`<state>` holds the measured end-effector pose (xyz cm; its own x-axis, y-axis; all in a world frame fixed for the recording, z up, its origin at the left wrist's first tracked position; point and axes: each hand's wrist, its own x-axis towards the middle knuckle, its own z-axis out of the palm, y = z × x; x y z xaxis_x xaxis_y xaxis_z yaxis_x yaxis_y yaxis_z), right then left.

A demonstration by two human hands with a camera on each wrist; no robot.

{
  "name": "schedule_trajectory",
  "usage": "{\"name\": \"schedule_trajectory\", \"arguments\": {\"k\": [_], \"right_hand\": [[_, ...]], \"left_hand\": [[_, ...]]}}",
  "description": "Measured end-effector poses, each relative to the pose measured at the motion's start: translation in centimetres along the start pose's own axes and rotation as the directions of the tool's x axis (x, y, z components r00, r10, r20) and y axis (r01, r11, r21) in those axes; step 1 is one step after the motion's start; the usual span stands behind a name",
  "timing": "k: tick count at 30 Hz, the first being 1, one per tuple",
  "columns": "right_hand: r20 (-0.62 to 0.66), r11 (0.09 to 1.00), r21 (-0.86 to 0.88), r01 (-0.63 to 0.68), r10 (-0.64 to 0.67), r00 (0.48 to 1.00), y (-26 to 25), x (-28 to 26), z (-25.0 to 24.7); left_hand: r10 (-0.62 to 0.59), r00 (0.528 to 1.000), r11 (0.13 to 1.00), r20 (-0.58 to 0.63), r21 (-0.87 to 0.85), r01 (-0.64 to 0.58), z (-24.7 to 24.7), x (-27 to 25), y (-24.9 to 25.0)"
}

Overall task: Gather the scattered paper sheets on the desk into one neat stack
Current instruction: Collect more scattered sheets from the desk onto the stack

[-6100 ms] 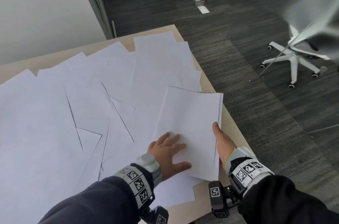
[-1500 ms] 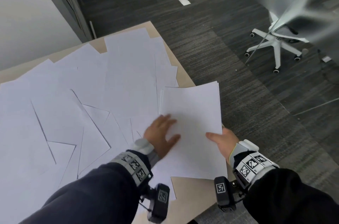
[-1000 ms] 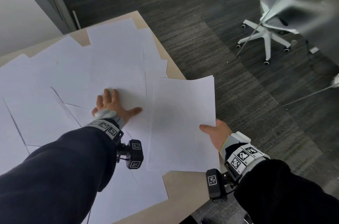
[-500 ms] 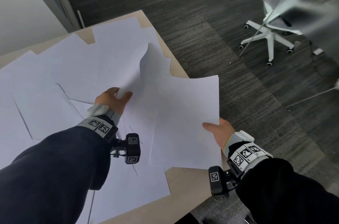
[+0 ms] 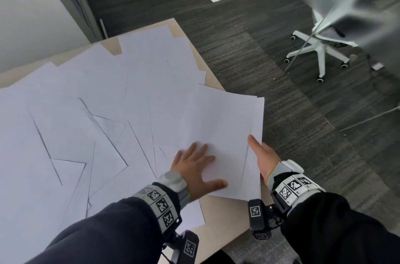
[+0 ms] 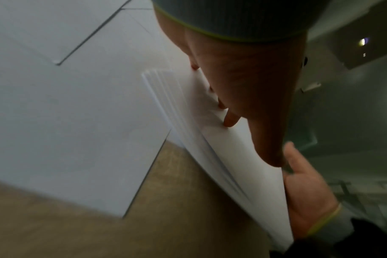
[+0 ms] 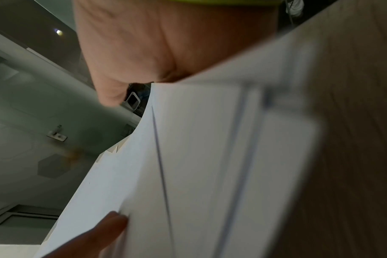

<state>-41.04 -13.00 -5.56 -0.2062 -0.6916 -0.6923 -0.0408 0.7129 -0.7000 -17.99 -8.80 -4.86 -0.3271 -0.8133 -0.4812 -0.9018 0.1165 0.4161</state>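
Note:
A stack of white paper sheets (image 5: 223, 125) lies at the desk's right edge, partly overhanging it. My left hand (image 5: 194, 164) presses flat on the stack's near part with fingers spread. My right hand (image 5: 259, 155) pinches the stack's right edge, thumb on top and fingers hidden beneath. Several loose sheets (image 5: 91, 112) overlap across the rest of the desk. In the left wrist view the stack (image 6: 221, 148) shows fanned edges under my left fingers (image 6: 230, 120). The right wrist view shows my right palm (image 7: 144, 52) over the stack (image 7: 199, 174).
Bare tan desk (image 5: 220, 220) shows in front of the stack. The desk's right edge drops to dark carpet (image 5: 303, 133). A white office chair (image 5: 320, 47) stands on the floor at the right. A pale wall (image 5: 26, 14) lies behind the desk.
My left hand carried a loose sheet from the middle of the desk onto the stack and now lies flat on it. The right hand has kept hold of the stack.

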Motion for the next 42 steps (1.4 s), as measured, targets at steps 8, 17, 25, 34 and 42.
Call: {"name": "schedule_trajectory", "arguments": {"k": [8, 17, 25, 34, 42], "right_hand": [[0.018, 0.995, -0.047, 0.090, -0.090, 0.996, 0.7, -0.6, 0.0], [0.112, 0.953, -0.045, 0.299, -0.293, 0.949, -2.3, -4.0, -0.4], [0.147, 0.827, 0.085, 0.556, -0.563, 0.814, -6.8, -7.2, 1.9], [0.181, 0.863, 0.048, 0.502, -0.502, 0.846, -5.7, -5.6, 2.4], [0.197, 0.918, 0.030, 0.396, -0.394, 0.898, -4.5, -4.5, 2.4]], "left_hand": [[0.142, 0.990, 0.987, 0.003, -0.081, -0.141, 0.8, -1.4, 0.3], [-0.399, 0.886, 0.594, -0.237, -0.803, 0.053, -7.1, -0.9, -3.3], [-0.307, 0.900, 0.109, -0.309, -0.951, -0.289, -10.8, -1.6, -3.0], [-0.271, 0.893, 0.284, -0.360, -0.916, -0.283, -8.2, -2.7, -4.1], [-0.380, 0.881, 0.404, -0.281, -0.908, -0.115, -7.1, -1.3, -3.6]]}}
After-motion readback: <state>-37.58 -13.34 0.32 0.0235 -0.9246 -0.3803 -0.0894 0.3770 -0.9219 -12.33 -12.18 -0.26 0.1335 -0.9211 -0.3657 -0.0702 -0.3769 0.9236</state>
